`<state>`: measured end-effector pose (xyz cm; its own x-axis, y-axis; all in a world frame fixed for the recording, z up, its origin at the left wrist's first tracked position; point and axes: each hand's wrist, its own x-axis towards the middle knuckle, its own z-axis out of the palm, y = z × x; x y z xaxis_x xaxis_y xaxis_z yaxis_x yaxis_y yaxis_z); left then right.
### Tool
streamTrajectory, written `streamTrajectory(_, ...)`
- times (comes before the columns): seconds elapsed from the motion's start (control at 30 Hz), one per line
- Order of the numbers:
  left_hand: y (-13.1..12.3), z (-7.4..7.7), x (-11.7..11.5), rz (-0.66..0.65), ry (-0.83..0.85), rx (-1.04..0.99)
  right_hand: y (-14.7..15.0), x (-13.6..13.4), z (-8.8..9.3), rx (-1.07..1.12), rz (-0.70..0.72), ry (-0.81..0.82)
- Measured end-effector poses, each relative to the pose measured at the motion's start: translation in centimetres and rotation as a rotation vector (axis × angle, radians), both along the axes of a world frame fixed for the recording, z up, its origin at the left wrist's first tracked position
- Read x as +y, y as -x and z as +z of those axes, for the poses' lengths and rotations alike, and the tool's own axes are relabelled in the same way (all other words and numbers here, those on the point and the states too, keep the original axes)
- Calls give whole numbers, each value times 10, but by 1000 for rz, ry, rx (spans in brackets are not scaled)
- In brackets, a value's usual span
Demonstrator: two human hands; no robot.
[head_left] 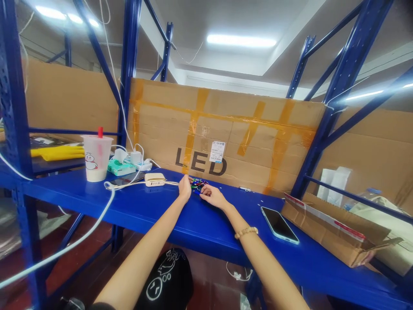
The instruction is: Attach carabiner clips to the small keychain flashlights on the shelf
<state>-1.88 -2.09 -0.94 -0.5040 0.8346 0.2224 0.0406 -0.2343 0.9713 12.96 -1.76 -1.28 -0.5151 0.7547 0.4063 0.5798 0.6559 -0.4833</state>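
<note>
Near the back of the blue tabletop (155,206), a small bundle of coloured pieces (197,184) in green, red, white, dark and blue lies between my hands. It is too small and crowded for me to tell its kind. My left hand (185,188) is curled against the bundle's left side, its fingers partly hidden. On the other side, my right hand (213,196) has bent fingers, with thumb and fingertips closed at a blue part of the bundle. A beige multi-port charger (155,179) with a pale cable sits to the left of my left hand.
At left stand a lidded drink cup (96,159) and a tissue pack (121,165). A phone (279,224) and an open cardboard box (329,228) lie at right. A taped cardboard panel (161,125) closes the back. A white cable (80,234) hangs across the front left.
</note>
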Motion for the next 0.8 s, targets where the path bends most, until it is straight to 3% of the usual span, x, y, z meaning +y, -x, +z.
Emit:
streamTrajectory(0.27,-12,-2,-24,-35,-98,741,4,-12,4,-305,-78,-228)
streamTrajectory(0.37,-18,-1,-32,-44,-192,850,1,-6,-1,-326,-128,-230)
streamTrajectory(0.5,-25,1,-40,-49,-374,926,-6,5,-2,-134,-190,-172)
streamTrajectory(0.67,-36,7,-51,-239,-677,1286,-30,22,3,-43,-573,-48)
streamTrajectory(0.8,-42,15,-59,-478,-1162,1775,-64,41,2,-219,-925,-34)
